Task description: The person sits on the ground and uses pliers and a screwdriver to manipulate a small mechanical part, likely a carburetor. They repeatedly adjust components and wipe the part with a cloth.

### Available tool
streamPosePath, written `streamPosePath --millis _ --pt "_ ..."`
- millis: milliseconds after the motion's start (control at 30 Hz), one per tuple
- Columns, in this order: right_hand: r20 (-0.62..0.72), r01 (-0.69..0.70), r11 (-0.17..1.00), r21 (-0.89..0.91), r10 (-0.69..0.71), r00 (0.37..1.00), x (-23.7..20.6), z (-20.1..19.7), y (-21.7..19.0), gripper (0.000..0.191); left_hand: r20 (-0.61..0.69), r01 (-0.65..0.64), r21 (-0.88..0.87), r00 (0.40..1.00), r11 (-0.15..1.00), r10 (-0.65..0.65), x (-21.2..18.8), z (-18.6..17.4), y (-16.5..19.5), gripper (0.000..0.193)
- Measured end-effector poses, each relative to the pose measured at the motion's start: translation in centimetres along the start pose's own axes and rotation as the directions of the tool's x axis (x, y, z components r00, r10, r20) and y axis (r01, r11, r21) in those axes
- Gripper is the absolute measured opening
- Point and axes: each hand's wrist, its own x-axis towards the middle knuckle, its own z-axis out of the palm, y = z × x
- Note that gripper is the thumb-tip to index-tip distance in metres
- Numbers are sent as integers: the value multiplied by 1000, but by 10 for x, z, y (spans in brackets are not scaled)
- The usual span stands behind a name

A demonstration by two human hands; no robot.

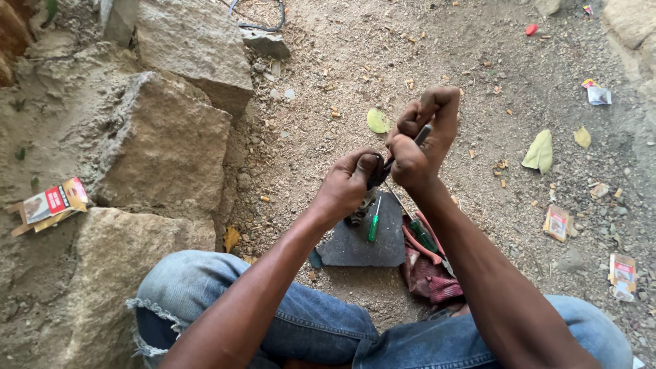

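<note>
small dark part point(378, 171) (both hands point(383, 164))

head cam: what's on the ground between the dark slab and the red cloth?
In the head view, a green-handled screwdriver and red-handled pliers lie between the dark slab and the red cloth, at the cloth's edge.

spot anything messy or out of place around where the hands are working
Yes: litter dots the dirt, with wrappers at right and a flattened carton on the rocks at left. Green screwdrivers lie loose on a dark slab.
</note>
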Motion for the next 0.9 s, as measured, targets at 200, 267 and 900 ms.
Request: streamPosePath --millis 200,267,900 --pt "-36 -69 997 19 70 997 -2 3 -1 42 -2 -12 5 1000 1000 12 -2 1 6 37" --pt "-24 -53 999 4 53 998 -1 4 -1 42 -4 7 41 1000 999 -7 -3 -1 8 38" --pt "66 110 973 -204 -98 993 -7 16 -6 42 42 -72 -32 996 997 73 4 -7 -4 35"
